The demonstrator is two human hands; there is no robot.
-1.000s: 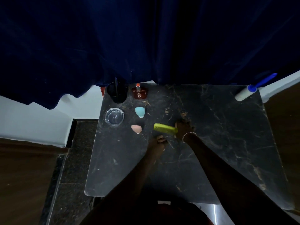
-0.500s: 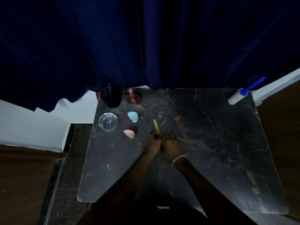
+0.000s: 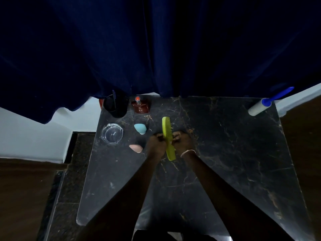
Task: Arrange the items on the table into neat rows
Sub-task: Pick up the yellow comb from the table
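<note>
The worktop, a dark marble slab with pale veining, was seen from above with both of the person's forearms reaching onto it. The green comb lay along the line running from the person to the curtain, its toothed half pointing away and its teeth facing right, its handle end nearest the person. The left hand had its fingers curled against the comb's left edge about mid-length, pinching it. The right hand, with a bracelet on its wrist, pinched the opposite, toothed edge at the same level. Whether the comb rested on the worktop or was held just above it could not be told. To the left of the comb stood two columns of items. In the nearer column were a blue makeup sponge and, closer to the person, a pink makeup sponge just beside the left hand, apart from it. A red-brown perfume bottle stood at the far edge in line with them. In the outer column were a clear glass ashtray and, behind it, a black cup holding a thin stick. A lint roller with a blue handle lay at the far right corner, well apart from the rest. A dark blue curtain hung behind the worktop.
</note>
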